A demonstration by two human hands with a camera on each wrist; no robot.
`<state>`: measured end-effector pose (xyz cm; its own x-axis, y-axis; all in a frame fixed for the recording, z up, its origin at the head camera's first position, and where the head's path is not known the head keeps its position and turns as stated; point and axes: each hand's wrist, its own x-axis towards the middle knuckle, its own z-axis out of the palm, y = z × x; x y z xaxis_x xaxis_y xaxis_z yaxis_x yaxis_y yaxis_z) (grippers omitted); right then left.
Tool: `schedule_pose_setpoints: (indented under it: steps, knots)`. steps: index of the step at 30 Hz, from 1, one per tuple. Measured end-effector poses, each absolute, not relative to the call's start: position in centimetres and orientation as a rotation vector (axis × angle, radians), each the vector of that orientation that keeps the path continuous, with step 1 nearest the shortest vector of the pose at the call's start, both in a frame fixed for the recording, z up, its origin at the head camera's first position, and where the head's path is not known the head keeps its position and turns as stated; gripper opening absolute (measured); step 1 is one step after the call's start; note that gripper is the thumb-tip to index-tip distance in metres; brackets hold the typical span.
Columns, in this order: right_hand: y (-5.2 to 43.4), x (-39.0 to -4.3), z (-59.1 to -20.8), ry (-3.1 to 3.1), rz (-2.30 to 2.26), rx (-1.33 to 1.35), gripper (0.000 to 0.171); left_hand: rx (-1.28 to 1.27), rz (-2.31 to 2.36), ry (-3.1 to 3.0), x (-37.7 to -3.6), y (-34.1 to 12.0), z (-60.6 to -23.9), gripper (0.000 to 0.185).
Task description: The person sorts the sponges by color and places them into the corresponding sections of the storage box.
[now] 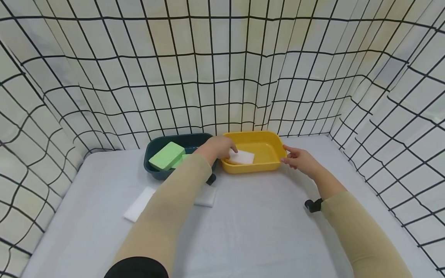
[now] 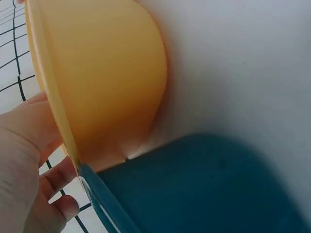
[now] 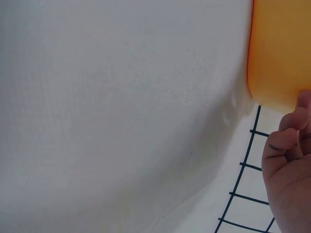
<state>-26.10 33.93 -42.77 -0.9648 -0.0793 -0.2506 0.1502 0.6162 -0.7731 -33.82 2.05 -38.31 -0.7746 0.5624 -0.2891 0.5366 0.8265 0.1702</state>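
The left hand (image 1: 219, 148) reaches over the rim into the yellow tub (image 1: 267, 166), and its grip holds the white sponge (image 1: 242, 157), which lies inside the tub on its left side. The right hand (image 1: 299, 159) touches the right edge of the tub with relaxed fingers and holds nothing. Just beside the tub stands a dark teal tub (image 1: 153, 170) with a green sponge (image 1: 167, 155). Two white sponges (image 1: 139, 204) lie on the worktop (image 1: 260, 227).

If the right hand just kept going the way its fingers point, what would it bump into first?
Most likely the yellow tub. The right hand points left at the tub's right end wall, fingertips at or just short of its rim; the head view cannot settle whether they already touch it.
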Motion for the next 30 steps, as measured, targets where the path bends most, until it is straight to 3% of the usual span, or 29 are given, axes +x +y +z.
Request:
schedule_pose_setpoints:
  steps: [12,30]
  knots:
    - [33.7,-26.1,-42.7,2.597,-1.24,0.057,0.073,0.927,0.213,2.677,-33.6,2.1,-38.0,0.039]
    - [33.5,-25.8,-42.4,2.595,-1.218,0.068,0.074,1.078,0.207,2.717,-29.0,-1.4,-35.3,0.042]
